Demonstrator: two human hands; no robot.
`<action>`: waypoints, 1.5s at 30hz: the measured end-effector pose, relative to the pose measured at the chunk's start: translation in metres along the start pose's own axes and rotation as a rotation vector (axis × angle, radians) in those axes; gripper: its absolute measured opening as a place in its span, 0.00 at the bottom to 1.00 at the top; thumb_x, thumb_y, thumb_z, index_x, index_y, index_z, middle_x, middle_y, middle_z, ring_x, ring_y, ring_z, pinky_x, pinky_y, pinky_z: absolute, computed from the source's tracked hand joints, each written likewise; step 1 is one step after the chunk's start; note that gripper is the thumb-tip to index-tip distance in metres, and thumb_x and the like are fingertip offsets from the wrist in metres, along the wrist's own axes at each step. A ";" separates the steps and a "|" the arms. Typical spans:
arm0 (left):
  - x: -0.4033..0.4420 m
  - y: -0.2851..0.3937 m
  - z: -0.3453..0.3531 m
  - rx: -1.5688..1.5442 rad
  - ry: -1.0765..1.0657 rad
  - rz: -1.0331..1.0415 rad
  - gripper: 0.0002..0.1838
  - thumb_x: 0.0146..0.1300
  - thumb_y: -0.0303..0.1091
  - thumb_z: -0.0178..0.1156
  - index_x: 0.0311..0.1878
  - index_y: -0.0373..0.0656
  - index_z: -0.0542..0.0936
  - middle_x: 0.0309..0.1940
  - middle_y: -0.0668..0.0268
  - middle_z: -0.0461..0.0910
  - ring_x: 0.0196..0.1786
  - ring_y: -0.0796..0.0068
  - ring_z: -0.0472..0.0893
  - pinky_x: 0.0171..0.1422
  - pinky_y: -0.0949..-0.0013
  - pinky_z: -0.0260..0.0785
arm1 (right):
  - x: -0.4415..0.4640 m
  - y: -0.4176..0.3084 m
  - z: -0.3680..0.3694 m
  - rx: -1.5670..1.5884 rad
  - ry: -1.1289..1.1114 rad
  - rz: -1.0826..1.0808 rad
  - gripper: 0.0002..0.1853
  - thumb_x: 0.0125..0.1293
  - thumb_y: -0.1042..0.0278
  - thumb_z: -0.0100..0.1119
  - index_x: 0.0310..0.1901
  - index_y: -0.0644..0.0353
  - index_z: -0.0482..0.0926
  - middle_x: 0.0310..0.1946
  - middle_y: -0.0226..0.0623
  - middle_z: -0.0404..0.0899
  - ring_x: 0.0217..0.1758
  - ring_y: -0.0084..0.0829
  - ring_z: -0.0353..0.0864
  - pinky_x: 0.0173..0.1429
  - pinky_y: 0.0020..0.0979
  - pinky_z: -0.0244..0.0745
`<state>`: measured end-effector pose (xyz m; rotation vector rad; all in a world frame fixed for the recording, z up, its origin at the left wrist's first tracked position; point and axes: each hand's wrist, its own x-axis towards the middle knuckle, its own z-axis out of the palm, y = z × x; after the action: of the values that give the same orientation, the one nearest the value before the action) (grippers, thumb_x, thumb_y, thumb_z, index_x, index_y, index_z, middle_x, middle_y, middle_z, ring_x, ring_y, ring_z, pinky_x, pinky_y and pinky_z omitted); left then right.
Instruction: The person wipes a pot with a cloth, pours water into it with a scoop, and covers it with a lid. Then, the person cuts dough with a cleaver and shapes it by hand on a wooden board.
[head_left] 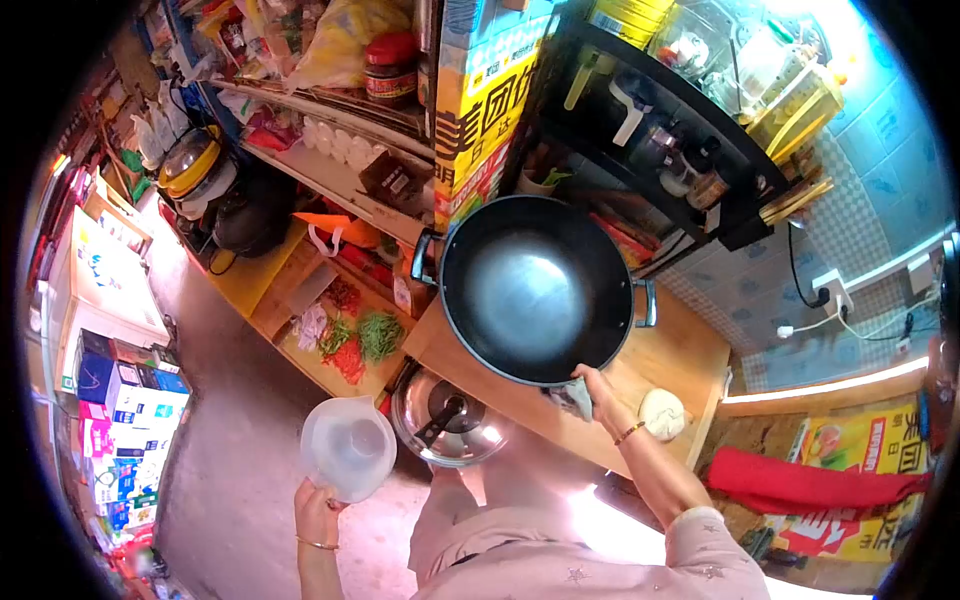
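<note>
My left hand point(320, 512) grips the edge of a white translucent plastic bowl point(348, 450), held out over the floor at my left. Before me a large dark wok point(535, 290) with two side handles stands on a wooden counter point(500, 375). Closed around a greyish cloth point(570, 400), my right hand point(597, 393) is at the wok's near rim; whether the cloth touches the rim I cannot tell. A pale ball of dough point(661, 414) lies on the wood to its right. Below the counter edge is a shiny pan lid point(448, 415) with a black knob.
On a board left of the wok lie a cleaver point(312, 288), shredded green vegetables point(380, 336) and shredded red vegetables point(344, 362). A black rack point(650, 130) with bottles stands behind. A red cloth point(810, 482) hangs at the right, and stacked boxes point(125, 430) stand far left.
</note>
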<state>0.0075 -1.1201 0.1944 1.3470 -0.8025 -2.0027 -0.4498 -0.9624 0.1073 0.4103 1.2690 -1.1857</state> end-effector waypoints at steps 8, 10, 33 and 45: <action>-0.003 -0.007 -0.019 -0.015 -0.025 -0.015 0.18 0.52 0.22 0.49 0.48 0.35 0.73 0.31 0.71 0.74 0.24 0.86 0.65 0.27 0.81 0.58 | 0.003 0.043 0.007 -0.023 -0.029 -0.012 0.19 0.54 0.58 0.46 0.38 0.66 0.76 0.34 0.44 0.81 0.33 0.39 0.79 0.39 0.37 0.77; -0.002 -0.007 -0.017 -0.011 0.031 -0.027 0.18 0.52 0.21 0.49 0.48 0.35 0.73 0.31 0.70 0.74 0.24 0.86 0.65 0.27 0.81 0.59 | 0.001 0.052 0.010 0.001 0.014 0.001 0.21 0.54 0.57 0.46 0.41 0.66 0.77 0.36 0.44 0.81 0.37 0.40 0.80 0.45 0.37 0.76; -0.002 -0.022 -0.002 -0.077 0.235 0.012 0.19 0.53 0.20 0.46 0.50 0.34 0.74 0.33 0.70 0.74 0.29 0.84 0.67 0.33 0.79 0.61 | 0.086 -0.052 0.166 -1.819 -0.014 -0.882 0.31 0.64 0.52 0.44 0.67 0.57 0.57 0.70 0.44 0.50 0.72 0.45 0.48 0.73 0.49 0.41; -0.005 -0.023 0.016 -0.035 0.293 0.004 0.30 0.51 0.20 0.46 0.62 0.34 0.66 0.37 0.69 0.75 0.35 0.82 0.72 0.40 0.76 0.68 | 0.090 -0.056 0.178 -2.026 -0.061 -0.976 0.29 0.65 0.54 0.44 0.63 0.64 0.60 0.66 0.48 0.57 0.70 0.46 0.52 0.71 0.49 0.44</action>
<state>-0.0090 -1.0987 0.1845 1.5698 -0.6315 -1.7520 -0.4191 -1.1673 0.1054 -1.8242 1.9662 -0.0639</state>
